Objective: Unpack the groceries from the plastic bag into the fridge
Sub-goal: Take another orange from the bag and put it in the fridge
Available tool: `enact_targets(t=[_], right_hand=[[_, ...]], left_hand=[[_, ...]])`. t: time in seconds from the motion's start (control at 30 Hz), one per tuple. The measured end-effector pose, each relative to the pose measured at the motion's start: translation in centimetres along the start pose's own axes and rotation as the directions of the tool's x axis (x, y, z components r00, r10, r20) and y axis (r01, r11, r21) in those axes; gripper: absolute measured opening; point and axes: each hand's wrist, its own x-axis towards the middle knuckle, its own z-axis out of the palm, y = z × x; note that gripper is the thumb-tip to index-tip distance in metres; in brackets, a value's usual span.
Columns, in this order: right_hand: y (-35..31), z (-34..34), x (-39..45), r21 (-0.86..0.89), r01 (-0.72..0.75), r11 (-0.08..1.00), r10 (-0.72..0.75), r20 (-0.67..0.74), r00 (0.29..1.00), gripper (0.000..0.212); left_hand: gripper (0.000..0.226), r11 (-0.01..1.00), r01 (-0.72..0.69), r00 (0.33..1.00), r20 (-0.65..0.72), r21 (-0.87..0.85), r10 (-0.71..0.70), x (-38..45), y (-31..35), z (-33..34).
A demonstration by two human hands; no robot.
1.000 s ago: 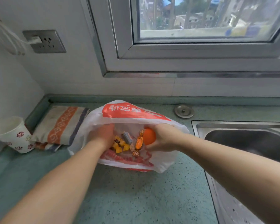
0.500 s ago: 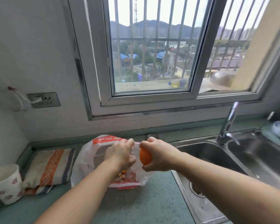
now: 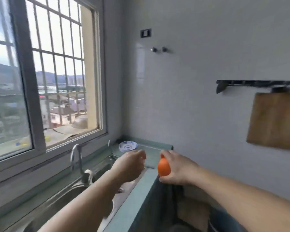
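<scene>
My right hand grips an orange in the air, just past the right end of the counter. My left hand hangs beside it above the sink's right rim, fingers loosely curled and holding nothing. The two hands are a short gap apart. The plastic bag and the fridge are out of view.
A steel sink with a tap lies under the barred window. A blue-patterned bowl sits in the counter's far corner. A wooden cutting board hangs on the right wall below a dark rack.
The view has swung right, away from the bag. My left hand let go of the bag and my right hand carried the orange rightward past the sink.
</scene>
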Motion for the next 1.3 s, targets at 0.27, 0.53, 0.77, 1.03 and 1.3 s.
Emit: enact_targets(t=[0.27,0.53,0.77,1.03,1.3], right_hand=[[25.1,-11.1,-23.3,0.104,-0.524,0.845,0.532,-0.260,0.806,0.063],[36.4,-17.7,-47.1,0.160,-0.851,0.500,0.809,-0.438,0.393,0.056],[41.0,-20.2,-58.5,0.187,-0.948,0.257,0.847,-0.515,0.128,0.057],[48.1,-21.4,-61.5,0.393,-0.914,0.099,0.809,-0.567,-0.156,0.055],[51.2,-23.9,-68.9,0.409,-0.905,-0.116,0.748,-0.563,-0.350,0.053]], left_hand=[[0.027,0.879,-0.399,0.909,0.012,-0.260,0.416,12.6,34.9,2.6],[0.025,0.568,-0.740,0.622,-0.046,-0.361,0.782,14.4,63.9,4.8],[0.030,0.276,-0.838,0.350,-0.076,-0.470,0.934,14.6,79.9,6.5],[0.029,-0.005,-0.827,0.123,-0.189,-0.562,0.974,19.9,93.2,8.9],[0.034,-0.215,-0.750,-0.035,-0.288,-0.625,0.957,18.2,106.3,9.5]])
